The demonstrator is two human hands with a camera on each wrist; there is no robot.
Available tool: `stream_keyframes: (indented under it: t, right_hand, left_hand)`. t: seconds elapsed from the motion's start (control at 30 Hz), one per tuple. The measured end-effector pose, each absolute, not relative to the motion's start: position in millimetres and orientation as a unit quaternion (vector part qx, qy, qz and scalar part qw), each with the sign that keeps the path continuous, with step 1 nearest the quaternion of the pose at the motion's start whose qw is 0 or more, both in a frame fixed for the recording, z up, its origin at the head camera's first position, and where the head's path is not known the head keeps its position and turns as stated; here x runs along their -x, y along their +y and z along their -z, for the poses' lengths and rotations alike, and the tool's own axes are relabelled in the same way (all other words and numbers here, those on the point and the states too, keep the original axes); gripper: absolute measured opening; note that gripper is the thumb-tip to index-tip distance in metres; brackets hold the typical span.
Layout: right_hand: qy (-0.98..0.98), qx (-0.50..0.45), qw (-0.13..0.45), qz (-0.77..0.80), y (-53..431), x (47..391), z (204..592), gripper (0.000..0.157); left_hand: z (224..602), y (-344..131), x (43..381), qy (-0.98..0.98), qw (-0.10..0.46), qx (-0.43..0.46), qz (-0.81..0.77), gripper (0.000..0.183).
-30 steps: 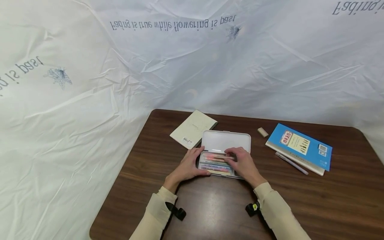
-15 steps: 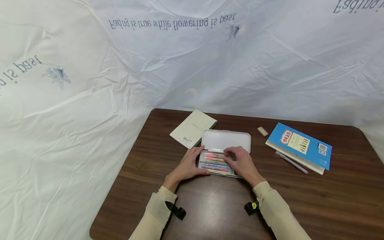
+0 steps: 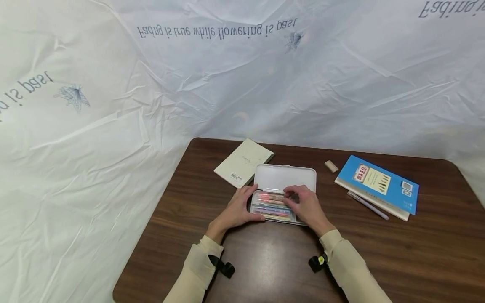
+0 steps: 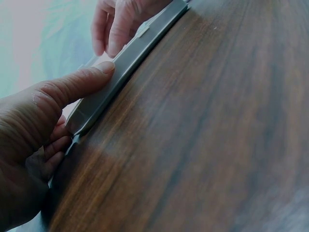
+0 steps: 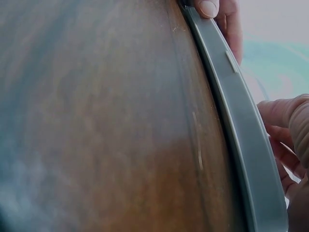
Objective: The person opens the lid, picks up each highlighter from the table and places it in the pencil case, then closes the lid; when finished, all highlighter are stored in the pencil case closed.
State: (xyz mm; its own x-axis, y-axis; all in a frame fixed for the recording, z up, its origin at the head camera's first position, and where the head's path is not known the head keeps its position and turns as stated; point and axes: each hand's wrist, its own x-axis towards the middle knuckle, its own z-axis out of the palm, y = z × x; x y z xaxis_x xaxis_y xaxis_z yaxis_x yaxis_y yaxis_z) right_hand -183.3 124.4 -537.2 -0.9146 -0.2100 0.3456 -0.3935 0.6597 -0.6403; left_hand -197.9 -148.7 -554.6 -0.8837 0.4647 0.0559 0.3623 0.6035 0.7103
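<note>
A white pencil case (image 3: 286,177) lies with its lid raised on the brown table. Coloured pens (image 3: 270,211) fill the two rows of its tray. My left hand (image 3: 235,209) grips the case's left end, thumb along the front wall (image 4: 116,92) and fingers round the side. My right hand (image 3: 306,206) reaches over the tray's right part, thumb and bent fingers pinching the end of a pen (image 3: 278,197) in the back row. In the right wrist view the case wall hides the fingertips of my right hand (image 5: 289,125).
A cream notebook (image 3: 244,162) lies behind the case on the left. To the right are a small eraser (image 3: 331,166), a blue book (image 3: 379,185) on top of another book, and a pale pen (image 3: 368,205). White cloth (image 3: 242,75) hangs behind the table.
A second ago a pen showed between my right thumb and fingers; its end now sits lower, in line with the back row. My left hand and the case have stayed in place.
</note>
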Motion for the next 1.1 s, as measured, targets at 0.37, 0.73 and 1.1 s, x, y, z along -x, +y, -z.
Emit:
stream_keyframes:
  t: [0.37, 0.73, 1.1]
  right_hand:
    - [-0.892, -0.122, 0.215, -0.378, 169.9, 170.7, 536.3, 0.024]
    - [-0.895, -0.058, 0.271, -0.351, 253.3, 143.0, 548.8, 0.024]
    - [-0.919, 0.045, 0.228, -0.318, 312.5, 116.0, 545.6, 0.027]
  left_hand:
    - [552.8, -148.7, 197.3, 0.893, 0.057, -0.236, -0.380, 0.113]
    - [556.7, -149.9, 195.4, 0.894, 0.058, -0.236, -0.377, 0.114]
    - [556.3, -147.4, 196.1, 0.892, 0.057, -0.237, -0.381, 0.112]
